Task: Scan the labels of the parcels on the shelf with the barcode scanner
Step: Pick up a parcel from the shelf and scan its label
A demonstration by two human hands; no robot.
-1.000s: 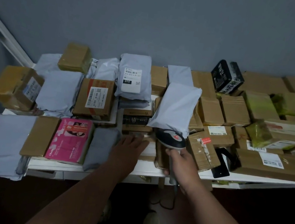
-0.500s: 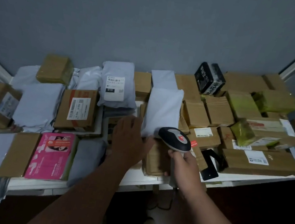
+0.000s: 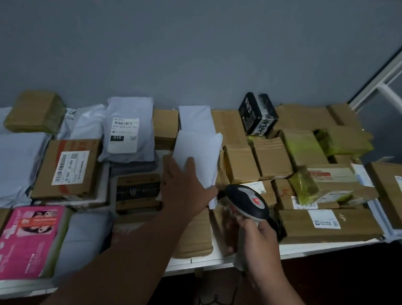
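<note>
Nearest you, your right hand (image 3: 261,239) wraps its grip round the pale handle of the barcode scanner (image 3: 248,203); your fingers hide most of that handle, and its lower end pokes out beneath your palm. The scanner's dark head, with a grey-and-red top, tilts up and to the left of your grip. A thin cable (image 3: 213,301) trails into the dark under the shelf and is hard to follow.

Just left of that grip, your left hand (image 3: 187,188) lies on the lower part of a white poly mailer (image 3: 196,153), thumb on its face and fingers curled round its near right edge, holding it. No label shows on the side turned to you. Your forearm covers the cardboard parcels beneath it.

Left of your left hand sit a dark printed box (image 3: 138,190), a cardboard box with a barcode label (image 3: 69,167) and a grey mailer with a label (image 3: 128,131). A pink printed parcel (image 3: 26,240) lies at the near left, blurred. Right of the scanner, a long cardboard box (image 3: 329,223) shows a small label, its print too small to read.

Farther back, brown and green-taped parcels crowd the white shelf (image 3: 309,251), with a black box (image 3: 257,113) by the grey wall. The left end is cut off.
</note>
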